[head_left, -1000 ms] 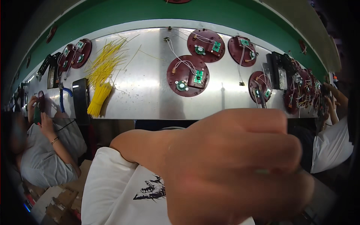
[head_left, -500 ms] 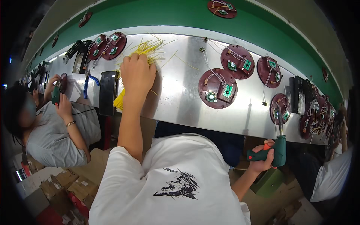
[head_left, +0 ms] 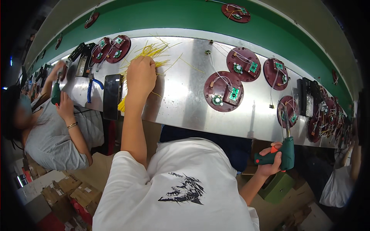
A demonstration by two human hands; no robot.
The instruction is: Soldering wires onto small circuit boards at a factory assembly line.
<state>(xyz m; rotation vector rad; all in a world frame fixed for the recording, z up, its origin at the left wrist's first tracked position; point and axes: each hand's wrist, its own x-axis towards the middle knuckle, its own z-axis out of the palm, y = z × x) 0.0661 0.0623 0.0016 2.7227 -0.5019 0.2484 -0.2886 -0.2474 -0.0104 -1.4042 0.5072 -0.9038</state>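
Note:
My left hand [head_left: 141, 76] is closed, knuckles up, over a loose bundle of thin yellow wires [head_left: 153, 50]; its fingertips are hidden under the hand. The bundle's lower ends [head_left: 121, 104] show beside my wrist. My right hand [head_left: 272, 163] grips a dark green soldering gun [head_left: 287, 152] with a red trigger, held at the table's near edge with its tip pointing up. Behind that tip lies a maroon disc [head_left: 287, 115] with wires and a green board. Two overlapping discs [head_left: 210, 92] [head_left: 239, 57] and another disc [head_left: 271, 79] rest on the metal table.
A black phone [head_left: 111, 96] and blue-handled pliers [head_left: 92, 88] lie left of the wires. Two more discs [head_left: 122, 54] sit at the back left. A green conveyor belt [head_left: 173, 19] carries discs behind the metal table [head_left: 181, 107]. At left, a co-worker [head_left: 58, 134] holds a similar tool.
My left hand has shifted slightly over the yellow wires, its fingers more tucked under. Discs on the green belt have moved right. The co-worker's far hand has lifted. My right hand stays put.

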